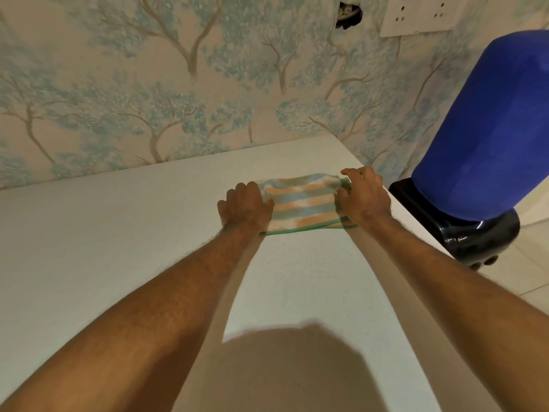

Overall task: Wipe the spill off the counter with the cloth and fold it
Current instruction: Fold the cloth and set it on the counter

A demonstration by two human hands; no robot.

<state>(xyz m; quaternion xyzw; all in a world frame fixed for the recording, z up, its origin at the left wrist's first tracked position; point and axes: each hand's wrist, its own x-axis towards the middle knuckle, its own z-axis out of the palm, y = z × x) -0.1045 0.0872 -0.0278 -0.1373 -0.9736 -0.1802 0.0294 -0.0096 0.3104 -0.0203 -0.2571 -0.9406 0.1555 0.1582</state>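
The cloth (300, 202) lies flat on the white counter (118, 233), near the counter's far right corner and close to the wall. It is striped in orange, pale blue and white, with a green hem along the near edge. 2 layers show at that edge — the cloth is folded at least once.

The left hand (245, 208) rests palm down on the cloth's left end, fingers held together and flat, pressing rather than gripping. The right hand (364, 196) sits at the cloth's right end, fingers curled and slightly spread; the fingertips touch the cloth edge, but whether they pinch it cannot be determined.

To the right, beside the counter, stands a blue bottle (490, 129) on a black base (463, 230). A white socket plate (421, 16) is mounted on the tree-patterned wallpaper (148, 84).
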